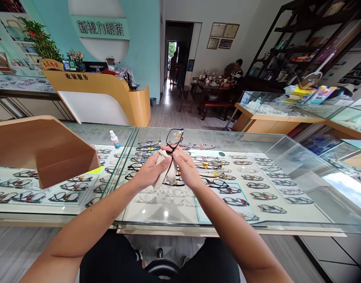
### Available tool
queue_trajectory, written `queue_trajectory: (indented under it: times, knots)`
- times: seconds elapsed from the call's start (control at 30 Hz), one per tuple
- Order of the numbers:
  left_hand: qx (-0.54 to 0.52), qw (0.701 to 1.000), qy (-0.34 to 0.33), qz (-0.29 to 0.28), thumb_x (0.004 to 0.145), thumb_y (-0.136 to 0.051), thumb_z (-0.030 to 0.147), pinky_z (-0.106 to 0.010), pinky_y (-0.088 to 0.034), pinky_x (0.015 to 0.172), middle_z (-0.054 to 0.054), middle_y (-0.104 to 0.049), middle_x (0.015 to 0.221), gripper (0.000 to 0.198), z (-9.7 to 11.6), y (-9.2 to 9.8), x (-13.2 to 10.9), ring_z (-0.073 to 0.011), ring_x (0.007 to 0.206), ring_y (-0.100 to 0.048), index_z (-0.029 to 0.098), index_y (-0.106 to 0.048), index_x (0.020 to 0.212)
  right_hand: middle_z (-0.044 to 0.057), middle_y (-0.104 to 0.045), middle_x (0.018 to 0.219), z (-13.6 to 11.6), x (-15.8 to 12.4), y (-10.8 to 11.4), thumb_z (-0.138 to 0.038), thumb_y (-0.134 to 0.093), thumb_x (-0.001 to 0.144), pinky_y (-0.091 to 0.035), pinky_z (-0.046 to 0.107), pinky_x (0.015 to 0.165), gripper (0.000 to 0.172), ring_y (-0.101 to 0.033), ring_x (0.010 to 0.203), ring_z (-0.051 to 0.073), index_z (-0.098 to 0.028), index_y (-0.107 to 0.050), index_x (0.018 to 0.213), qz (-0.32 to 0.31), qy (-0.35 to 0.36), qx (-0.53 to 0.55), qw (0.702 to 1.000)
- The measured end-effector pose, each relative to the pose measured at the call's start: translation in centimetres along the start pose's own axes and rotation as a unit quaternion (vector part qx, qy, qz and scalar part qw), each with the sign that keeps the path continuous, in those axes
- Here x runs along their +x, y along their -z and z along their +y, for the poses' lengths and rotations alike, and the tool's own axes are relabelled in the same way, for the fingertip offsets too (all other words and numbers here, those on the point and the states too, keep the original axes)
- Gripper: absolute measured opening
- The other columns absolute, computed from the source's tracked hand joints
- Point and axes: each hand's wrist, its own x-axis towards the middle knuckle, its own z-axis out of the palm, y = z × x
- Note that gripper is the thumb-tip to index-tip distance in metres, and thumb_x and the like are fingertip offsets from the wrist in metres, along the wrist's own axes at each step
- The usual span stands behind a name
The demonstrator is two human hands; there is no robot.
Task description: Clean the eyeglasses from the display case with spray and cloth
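Observation:
Above the glass display case (165, 214), both hands meet around one pair of dark-framed eyeglasses (175, 136). One lens points up and away from me, clear of the fingers. My left hand (149, 171) is closed on a pale cleaning cloth (162, 176), which is pressed against the eyeglasses and hangs below the fingers. My right hand (185, 167) pinches the frame from the other side. Fingers and cloth cover the rest of the eyeglasses. A small white spray bottle (115, 140) with a blue label stands upright on the glass to the left.
Rows of eyeglasses (217, 182) fill the case. A brown panel-like stand (50, 149) rises at the left, close to my left forearm. Beyond are a wooden cashier counter (139, 106), another glass showcase (263, 114) and a seated person (237, 72) at a far table.

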Motion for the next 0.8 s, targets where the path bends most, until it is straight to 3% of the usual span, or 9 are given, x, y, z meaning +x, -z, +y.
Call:
queue_trajectory:
  times: [0.2, 0.4, 0.57, 0.8]
  knots:
    - [0.02, 0.999, -0.02, -0.036, 0.083, -0.088, 0.079, -0.028, -0.049, 0.076, -0.003, -0.07, 0.094, 0.074, 0.4, 0.5, 0.1, -0.017, 0.083, -0.062, 0.017, -0.07, 0.12, 0.01, -0.076, 0.136, 0.2, 0.0, 0.2, -0.075, -0.058, 0.107, -0.043, 0.047, 0.127, 0.059, -0.064, 0.136, 0.031, -0.029, -0.089, 0.128, 0.002, -0.024, 0.019, 1.0]
    - [0.049, 0.996, -0.025, -0.07, 0.074, -0.099, 0.068, -0.028, -0.044, 0.07, -0.002, -0.066, 0.088, 0.066, 0.9, 1.1, 0.3, -0.0144, 0.075, -0.054, 0.017, -0.073, 0.107, 0.009, -0.076, 0.125, -0.1, 0.1, 0.6, -0.073, -0.06, 0.106, -0.046, 0.048, 0.122, 0.057, -0.065, 0.127, 0.031, -0.028, -0.09, 0.123, 0.015, -0.04, 0.021, 0.999]
    - [0.054, 0.993, -0.025, -0.099, 0.078, -0.098, 0.064, -0.028, -0.043, 0.07, -0.002, -0.065, 0.088, 0.058, 1.0, 1.5, 0.3, -0.0139, 0.074, -0.053, 0.017, -0.071, 0.101, 0.008, -0.078, 0.121, -0.1, 0.2, 0.8, -0.072, -0.063, 0.105, -0.044, 0.047, 0.122, 0.054, -0.066, 0.122, 0.03, -0.029, -0.092, 0.119, 0.019, -0.031, 0.031, 0.999]
    - [0.044, 0.995, -0.042, -0.082, 0.076, -0.099, 0.066, -0.027, -0.045, 0.071, -0.003, -0.068, 0.091, 0.064, 0.9, 1.2, 0.4, -0.0148, 0.077, -0.056, 0.016, -0.072, 0.106, 0.01, -0.079, 0.129, -0.1, 0.1, 0.5, -0.077, -0.063, 0.103, -0.046, 0.048, 0.121, 0.058, -0.067, 0.127, 0.031, -0.028, -0.092, 0.113, 0.009, -0.024, 0.031, 0.999]
